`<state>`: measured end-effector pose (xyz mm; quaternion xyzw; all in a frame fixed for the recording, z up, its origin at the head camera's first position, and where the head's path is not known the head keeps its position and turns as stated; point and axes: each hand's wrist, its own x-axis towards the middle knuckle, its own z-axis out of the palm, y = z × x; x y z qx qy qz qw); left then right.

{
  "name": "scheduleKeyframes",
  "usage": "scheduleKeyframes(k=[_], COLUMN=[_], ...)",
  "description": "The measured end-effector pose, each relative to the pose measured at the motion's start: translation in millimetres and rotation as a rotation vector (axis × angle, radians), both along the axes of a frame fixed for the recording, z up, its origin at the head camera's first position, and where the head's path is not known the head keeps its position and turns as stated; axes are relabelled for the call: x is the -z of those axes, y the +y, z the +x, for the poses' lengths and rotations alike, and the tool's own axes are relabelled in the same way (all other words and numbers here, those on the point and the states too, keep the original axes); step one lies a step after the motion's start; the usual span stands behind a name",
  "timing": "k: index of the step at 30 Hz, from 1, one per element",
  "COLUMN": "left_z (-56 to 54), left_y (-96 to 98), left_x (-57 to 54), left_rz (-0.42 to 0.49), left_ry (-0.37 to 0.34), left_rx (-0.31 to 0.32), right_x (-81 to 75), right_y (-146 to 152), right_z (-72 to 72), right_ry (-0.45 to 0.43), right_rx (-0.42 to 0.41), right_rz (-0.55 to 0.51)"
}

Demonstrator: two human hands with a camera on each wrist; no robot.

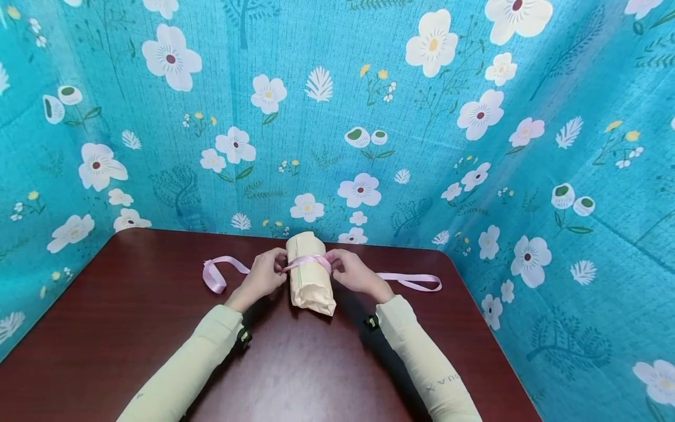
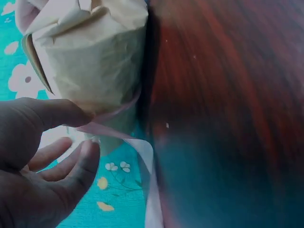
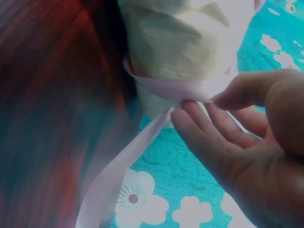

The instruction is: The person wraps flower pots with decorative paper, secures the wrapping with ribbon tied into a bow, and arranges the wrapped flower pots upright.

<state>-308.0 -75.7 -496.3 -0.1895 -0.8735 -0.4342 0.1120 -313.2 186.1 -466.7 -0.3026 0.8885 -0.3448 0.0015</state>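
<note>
A parcel [image 1: 311, 290] wrapped in tan paper lies on the table, its folded end toward me. Around its middle runs a pink ribbon [image 1: 307, 259], with loose lengths trailing to both sides. At the parcel's left side my left hand [image 1: 266, 274] pinches the ribbon [image 2: 107, 129] between thumb and fingers. On the opposite side my right hand [image 1: 352, 271] has thumb and fingertips on the ribbon [image 3: 185, 89] against the paper [image 3: 175, 47]. The ribbon's underside path is hidden beneath the parcel.
The dark red-brown table [image 1: 295, 363] has a glossy top. A blue flowered cloth [image 1: 327, 135] hangs behind it and along the sides. One ribbon tail [image 1: 213, 278] curls at the left, another loop [image 1: 422, 282] lies at the right.
</note>
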Motion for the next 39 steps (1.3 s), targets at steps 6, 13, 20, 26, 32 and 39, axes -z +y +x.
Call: scheduleKeyframes(k=[6, 13, 20, 26, 32, 39], left_z=[-2.4, -2.4, -2.6, -2.6, -2.8, -5.2], left_y=[-7.6, -19.9, -30.1, -35.1, -38.8, -46.1], left_x=[5.5, 3.8, -0.2, -2.4, -1.0, -2.4], left_rz=[-0.129, -0.161, -0.153, -0.141, -0.148, -0.151], left_ry=[-0.097, -0.118, -0.135, -0.139, -0.137, -0.108], left_rx=[-0.03, -0.067, -0.065, -0.075, -0.079, -0.082], right_x=[7.0, 11.5, 10.6, 12.6, 17.0, 17.6], right_y=[-3.2, 0.2, 6.2, 10.4, 12.8, 24.3], right_z=[-3.8, -5.2, -5.6, -8.1, -11.8, -18.0], right_ry=[0.026, 0.007, -0.008, -0.006, -0.002, -0.031], right_rx=[0.062, 0.131, 0.184, 0.084, 0.062, 0.166], right_rz=[-0.016, 0.013, 0.086, 0.153, 0.185, 0.133])
